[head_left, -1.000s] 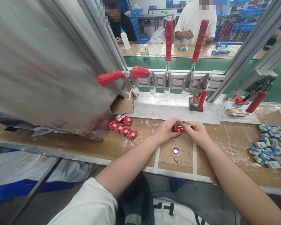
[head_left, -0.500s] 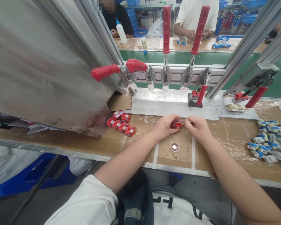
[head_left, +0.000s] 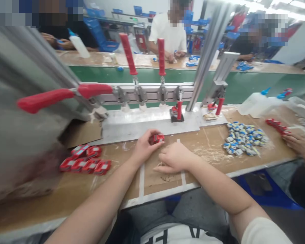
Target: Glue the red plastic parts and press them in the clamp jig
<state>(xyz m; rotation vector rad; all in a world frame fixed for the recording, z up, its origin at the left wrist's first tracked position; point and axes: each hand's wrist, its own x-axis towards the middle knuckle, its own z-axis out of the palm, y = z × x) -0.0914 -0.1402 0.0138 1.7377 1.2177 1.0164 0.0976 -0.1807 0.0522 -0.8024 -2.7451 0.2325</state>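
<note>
A small red part [head_left: 158, 138] is held between the thumb and fingers of my left hand [head_left: 145, 146], above the brown work surface. My right hand [head_left: 175, 158] is just right of it and lower, over the cardboard patch [head_left: 155, 179] between two white tape strips. Its fingers are bent, with thumb and index finger low on the left; a thin thing seems to be at the fingertips, too small to make out. Several red parts [head_left: 83, 165] lie in a group to the left of my hands.
Red-handled clamps [head_left: 162, 57] stand on a metal frame behind a metal plate [head_left: 142, 123]. Blue-and-white parts [head_left: 240, 137] are heaped at the right, near white bottles [head_left: 252, 103]. Another person's hand [head_left: 298, 140] touches red parts at far right. People sit across the green strip.
The view has swung to the right. My right hand has come away from the red part and moved lower, over the cardboard patch. My left hand still holds the red part.
</note>
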